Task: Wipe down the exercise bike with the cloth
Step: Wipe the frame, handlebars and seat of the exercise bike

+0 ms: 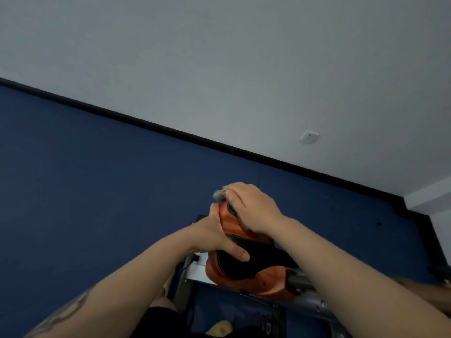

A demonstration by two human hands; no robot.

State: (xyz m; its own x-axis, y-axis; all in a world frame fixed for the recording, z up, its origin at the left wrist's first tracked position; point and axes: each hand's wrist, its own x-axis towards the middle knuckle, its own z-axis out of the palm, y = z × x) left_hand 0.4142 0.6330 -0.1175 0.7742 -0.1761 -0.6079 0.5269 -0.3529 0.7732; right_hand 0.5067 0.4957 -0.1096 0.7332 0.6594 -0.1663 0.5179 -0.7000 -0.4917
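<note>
While the left hand (217, 236) grips the seat's (234, 228) left edge, the right hand (253, 206) presses the cloth (219, 194) on its nose; blue floor (97, 179) open around.

Your two forearms are bare, with no sleeves, watch or rings in sight. Your left hand (219, 236) and right hand (253, 208) wear no gloves. A dark tattoo (68, 313) with curving lines runs along your left forearm near the elbow. Dark shorts (161, 320) cover your thigh.
</note>
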